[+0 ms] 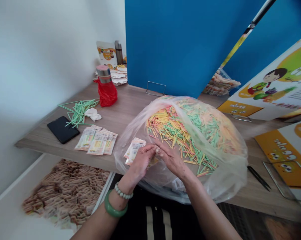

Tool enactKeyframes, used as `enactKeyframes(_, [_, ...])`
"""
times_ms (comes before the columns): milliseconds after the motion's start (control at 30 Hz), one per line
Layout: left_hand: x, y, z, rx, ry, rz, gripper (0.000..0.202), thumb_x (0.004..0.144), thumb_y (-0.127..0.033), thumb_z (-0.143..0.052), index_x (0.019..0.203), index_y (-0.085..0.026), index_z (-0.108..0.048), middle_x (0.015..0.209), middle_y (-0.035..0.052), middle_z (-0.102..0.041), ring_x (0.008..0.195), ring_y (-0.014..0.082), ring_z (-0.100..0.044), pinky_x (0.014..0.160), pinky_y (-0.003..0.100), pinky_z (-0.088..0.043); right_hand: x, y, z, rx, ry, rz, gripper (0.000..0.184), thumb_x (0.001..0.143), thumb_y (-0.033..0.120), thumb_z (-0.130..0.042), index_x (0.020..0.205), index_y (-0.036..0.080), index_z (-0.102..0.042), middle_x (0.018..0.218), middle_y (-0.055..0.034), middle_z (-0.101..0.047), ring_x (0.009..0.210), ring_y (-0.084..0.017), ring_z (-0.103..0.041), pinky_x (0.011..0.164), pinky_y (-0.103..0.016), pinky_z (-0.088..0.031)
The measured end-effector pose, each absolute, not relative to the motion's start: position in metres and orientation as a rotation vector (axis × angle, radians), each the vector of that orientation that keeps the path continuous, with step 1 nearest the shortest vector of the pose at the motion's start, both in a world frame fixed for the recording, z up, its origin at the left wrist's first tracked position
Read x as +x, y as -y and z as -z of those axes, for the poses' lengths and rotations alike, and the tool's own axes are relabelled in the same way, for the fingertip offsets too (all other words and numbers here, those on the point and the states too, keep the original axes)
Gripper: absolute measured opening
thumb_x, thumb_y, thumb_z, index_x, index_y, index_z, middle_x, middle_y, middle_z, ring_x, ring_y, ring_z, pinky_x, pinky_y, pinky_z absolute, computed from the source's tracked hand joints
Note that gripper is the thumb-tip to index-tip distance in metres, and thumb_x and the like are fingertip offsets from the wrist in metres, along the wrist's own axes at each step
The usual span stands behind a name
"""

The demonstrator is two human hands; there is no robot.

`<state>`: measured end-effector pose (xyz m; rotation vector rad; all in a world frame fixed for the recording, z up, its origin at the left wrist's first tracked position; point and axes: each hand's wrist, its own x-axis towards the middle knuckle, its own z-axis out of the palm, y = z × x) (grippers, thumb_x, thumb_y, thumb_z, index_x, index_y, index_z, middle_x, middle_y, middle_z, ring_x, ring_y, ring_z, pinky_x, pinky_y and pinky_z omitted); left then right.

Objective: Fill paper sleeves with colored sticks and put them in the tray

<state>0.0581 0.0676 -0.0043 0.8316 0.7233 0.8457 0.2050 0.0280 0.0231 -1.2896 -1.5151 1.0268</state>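
Clock positions are taken from the hands. Filled packets (97,141) are set out at nine o'clock, and heaped packets (67,190) at eight; these portions are judged finished. Loose sticks (177,131) are left in quantity within the plastic bag (225,183), from twelve to four. Left hand (142,159) and right hand (172,161) are pinched nearly closed, fingertips together; whether anything is gripped cannot be told.

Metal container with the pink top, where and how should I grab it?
Hold the container around its bare metal side, probably from the near right. It's upright and cylindrical, suiting a wrapped grip; the crumpled red bag covers its lower part, and green straws lie to its near left.
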Motion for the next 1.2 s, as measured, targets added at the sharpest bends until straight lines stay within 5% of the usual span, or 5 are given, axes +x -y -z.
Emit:
enactKeyframes(400, [0.037,-0.058,-0.001,0.873,-0.765,-0.832,0.05,0.072,-0.051,-0.078,0.108,-0.017,-0.07,0.075,0.0003,-0.061,0.058,0.0091,-0.05,0.046,0.018,-0.036,0.191,-0.017,-0.002,-1.257,0.872,-1.163,0.016,0.066,0.03,-0.077,0.06,0.021,-0.065,0.062,0.0027,-0.059,0.062,-0.014,-0.05,0.063,-0.026,-0.042])
enactKeyframes(700, [-0.011,-0.056,-0.015,1.247,-1.027,-1.093,0.023,0.082,-0.036,-0.067,0.07,-0.016,-0.066,0.081,0.0017,-0.06,0.077,0.0144,-0.056,0.068,0.024,-0.046,0.145,-0.019,0.007,-1.267,1.129,-1.301,0.015,0.077,0.035,-0.066,0.075,0.021,-0.067,0.071,0.0003,-0.064,0.073,-0.019,-0.057,0.071,-0.03,-0.045])
enactKeyframes(800, [-0.049,-0.083,-0.003,1.438,-1.456,-1.201,0.023,0.092,-0.034,-0.053,0.078,-0.018,-0.063,0.074,0.0001,-0.057,0.072,0.0153,-0.053,0.069,0.026,-0.044,0.136,-0.023,0.008,-1.63,1.402,-1.055,0.018,0.086,0.036,-0.054,0.084,0.021,-0.064,0.076,-0.0019,-0.063,0.075,-0.021,-0.059,0.072,-0.032,-0.045])
enactKeyframes(1033, [-0.095,-0.139,0.031,2.161,-2.326,-0.589,0.043,0.096,-0.034,-0.048,0.135,-0.017,-0.058,0.117,0.0194,-0.06,0.106,0.0358,-0.055,0.089,0.048,-0.041,0.113,-0.046,0.022,-2.253,1.648,-0.424,0.05,0.088,0.039,-0.058,0.131,0.013,-0.053,0.118,-0.0195,-0.063,0.113,-0.034,-0.058,0.095,-0.041,-0.042])
enactKeyframes(1200, [-0.083,-0.122,0.027,2.135,-2.259,-0.968,0.04,0.095,-0.035,-0.051,0.126,-0.015,-0.065,0.122,0.0194,-0.058,0.111,0.0354,-0.054,0.095,0.05,-0.04,0.117,-0.056,0.03,-2.249,1.416,-0.611,0.038,0.086,0.023,-0.055,0.123,0.016,-0.057,0.112,-0.0132,-0.069,0.104,-0.027,-0.064,0.087,-0.033,-0.046])
